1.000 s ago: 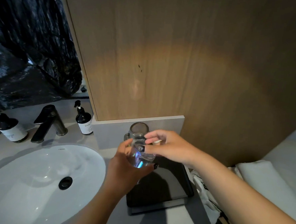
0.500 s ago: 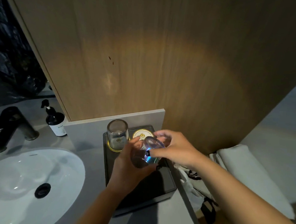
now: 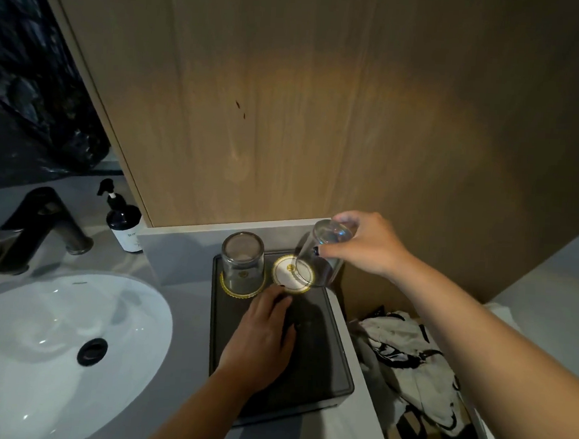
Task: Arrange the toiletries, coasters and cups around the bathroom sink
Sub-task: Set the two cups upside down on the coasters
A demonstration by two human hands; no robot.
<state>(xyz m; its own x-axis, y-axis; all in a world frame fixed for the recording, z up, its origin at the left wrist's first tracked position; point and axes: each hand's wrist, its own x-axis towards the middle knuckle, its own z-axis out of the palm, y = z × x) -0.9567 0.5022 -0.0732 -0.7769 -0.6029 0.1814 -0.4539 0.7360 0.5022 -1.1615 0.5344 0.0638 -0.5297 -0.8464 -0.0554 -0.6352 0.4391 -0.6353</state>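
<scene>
Right hand: your right hand [image 3: 364,247] grips a glass [image 3: 323,255] by its base, mouth down and tilted, the rim just over the bare coaster [image 3: 291,273].
Left hand: your left hand [image 3: 260,336] lies flat on the tray [image 3: 322,374], fingers fairly straight and holding nothing; the fingertips reach the coaster's near edge.
Done: a second glass [image 3: 242,264] already stands upside down on its own coaster [image 3: 241,289], just beyond your left fingertips and to their left.
In hand: seating the tilted glass square on the bare coaster, judging by its angle.
Left to do: set that glass down and level it. The pump bottle [image 3: 125,223] stands well to the left of your left hand, beside the tap [image 3: 40,224] and behind the sink [image 3: 53,340]; whether it needs moving you cannot tell from here.
Right of the counter: crumpled cloth [image 3: 408,359] under your right forearm, off the counter.
</scene>
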